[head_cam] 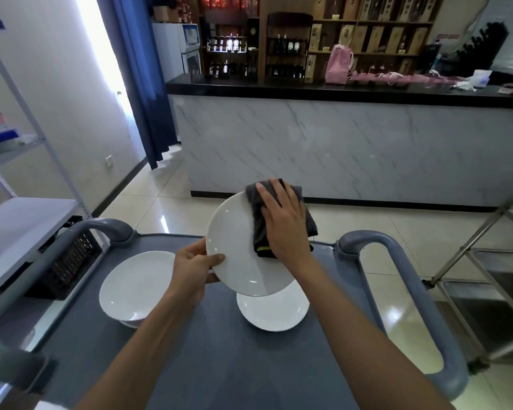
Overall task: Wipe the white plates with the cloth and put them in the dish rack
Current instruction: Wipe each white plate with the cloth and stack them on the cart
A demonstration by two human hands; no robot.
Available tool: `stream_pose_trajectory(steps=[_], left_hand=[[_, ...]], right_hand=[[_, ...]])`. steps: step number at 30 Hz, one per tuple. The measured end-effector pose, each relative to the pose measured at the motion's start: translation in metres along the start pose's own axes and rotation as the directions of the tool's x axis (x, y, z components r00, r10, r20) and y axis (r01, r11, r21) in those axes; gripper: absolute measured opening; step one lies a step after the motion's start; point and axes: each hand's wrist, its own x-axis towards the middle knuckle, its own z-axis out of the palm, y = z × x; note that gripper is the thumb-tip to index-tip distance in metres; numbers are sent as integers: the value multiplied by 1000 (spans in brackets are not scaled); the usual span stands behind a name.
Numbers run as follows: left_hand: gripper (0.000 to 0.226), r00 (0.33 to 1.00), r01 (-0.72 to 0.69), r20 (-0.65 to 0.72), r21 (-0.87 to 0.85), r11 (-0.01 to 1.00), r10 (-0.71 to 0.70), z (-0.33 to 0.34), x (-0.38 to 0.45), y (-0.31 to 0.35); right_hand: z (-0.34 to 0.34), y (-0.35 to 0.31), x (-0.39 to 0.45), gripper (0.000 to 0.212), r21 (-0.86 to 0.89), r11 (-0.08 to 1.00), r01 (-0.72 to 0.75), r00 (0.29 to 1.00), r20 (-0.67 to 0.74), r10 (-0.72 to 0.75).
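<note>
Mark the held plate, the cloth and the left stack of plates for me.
held plate (234, 247): head view, bare centre.
cloth (256, 216): head view, fold beside the fingers.
left stack of plates (134, 287): head view, top plate's middle.

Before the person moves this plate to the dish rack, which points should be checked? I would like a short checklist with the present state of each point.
1. Left hand holds the raised plate firmly: ok, thumb on the face at the rim, fingers behind it.
2. Cloth is on the plate: ok, the right hand presses it flat on the plate's far right part.
3. Whole plate is wiped: cannot tell, no dirt or wetness is visible.
4. Dish rack is located: not ok, no dish rack is identifiable in this view.
5. Raised plate is clear of the plates on the cart: ok, it is held above the right plate, and the left stack is beside it.
</note>
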Motion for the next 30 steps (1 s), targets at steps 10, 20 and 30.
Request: stream_pose_trajectory(steps=[10, 20, 30], left_hand=[[39, 988, -88, -137, -137, 987, 69, -7, 6, 5], [36, 983, -93, -180, -297, 950, 40, -7, 17, 6], [35, 993, -50, -118, -262, 964, 19, -38, 28, 10]], right_hand=[[0, 9, -36, 53, 463, 794, -393, 906, 47, 421], [19, -38, -56, 54, 710, 457, -536, 721, 102, 686], [38, -70, -45, 52, 775, 405, -485, 673, 35, 739]])
